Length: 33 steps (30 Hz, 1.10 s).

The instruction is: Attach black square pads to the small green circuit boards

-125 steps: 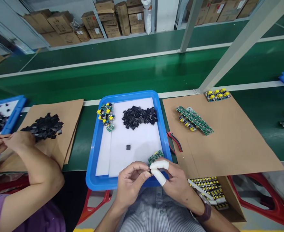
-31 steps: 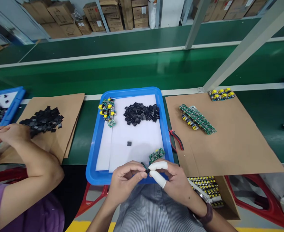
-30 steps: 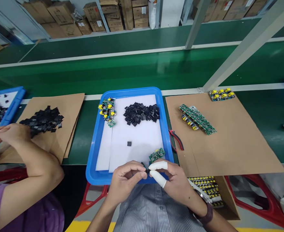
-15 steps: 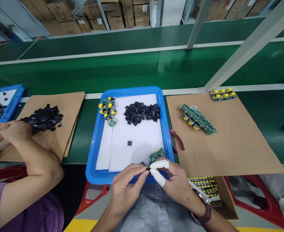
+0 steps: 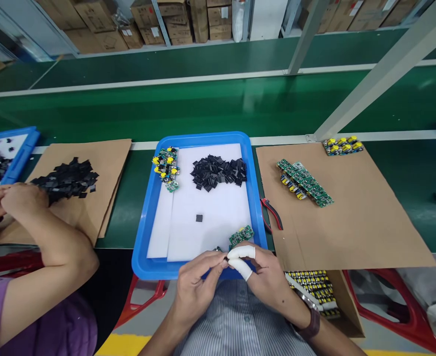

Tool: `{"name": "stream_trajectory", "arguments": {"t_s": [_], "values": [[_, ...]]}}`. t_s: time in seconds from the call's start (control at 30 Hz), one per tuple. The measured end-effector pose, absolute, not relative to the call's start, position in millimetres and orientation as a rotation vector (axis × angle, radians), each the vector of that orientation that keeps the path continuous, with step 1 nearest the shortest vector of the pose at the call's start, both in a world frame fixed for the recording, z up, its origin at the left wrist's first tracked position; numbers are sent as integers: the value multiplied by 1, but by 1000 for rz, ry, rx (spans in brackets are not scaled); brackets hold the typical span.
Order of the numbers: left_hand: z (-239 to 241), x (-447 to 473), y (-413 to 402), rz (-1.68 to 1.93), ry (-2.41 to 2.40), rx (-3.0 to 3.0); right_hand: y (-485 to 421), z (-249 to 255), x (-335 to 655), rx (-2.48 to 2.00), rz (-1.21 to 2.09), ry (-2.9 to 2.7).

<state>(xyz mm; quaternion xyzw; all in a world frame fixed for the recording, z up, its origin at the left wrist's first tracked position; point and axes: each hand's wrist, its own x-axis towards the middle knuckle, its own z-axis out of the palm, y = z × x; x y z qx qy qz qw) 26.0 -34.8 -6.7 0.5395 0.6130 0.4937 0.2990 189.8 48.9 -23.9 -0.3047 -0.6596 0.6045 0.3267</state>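
My left hand (image 5: 197, 282) and my right hand (image 5: 262, 277) meet over the near edge of the blue tray (image 5: 144, 217). My right hand, with white finger cots on thumb and forefinger, pinches a small green circuit board (image 5: 240, 236). My left hand's fingertips pinch at the same spot, on a small dark piece I can barely see. In the tray lie a heap of black square parts (image 5: 218, 173), one loose black square (image 5: 199, 218) and a cluster of boards with yellow parts (image 5: 165, 167).
Red-handled cutters (image 5: 270, 213) lie right of the tray. A cardboard sheet (image 5: 351, 217) carries a row of green boards (image 5: 305, 183) and a yellow-topped group (image 5: 342, 146). A co-worker's arm (image 5: 43, 237) is at left beside another black heap (image 5: 66, 179). A box of boards (image 5: 314, 287) sits under the table.
Both hands stayed pinched together at the tray's near edge, with only slight finger shifts. The view has drifted a little.
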Motion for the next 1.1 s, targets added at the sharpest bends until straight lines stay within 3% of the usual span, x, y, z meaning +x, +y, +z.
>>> {"name": "stream_trajectory", "arguments": {"t_s": [0.33, 0.83, 1.1], "values": [[-19, 45, -36, 1540, 1749, 1700, 40, -31, 184, -840, 1330, -1803], [-5, 17, -23, 1318, 1396, 835, 48, -23, 187, -817, 1582, -1691], [-2, 5, -19, 1148, 1202, 719, 51, -19, 190, -729, 1689, -1705]]}}
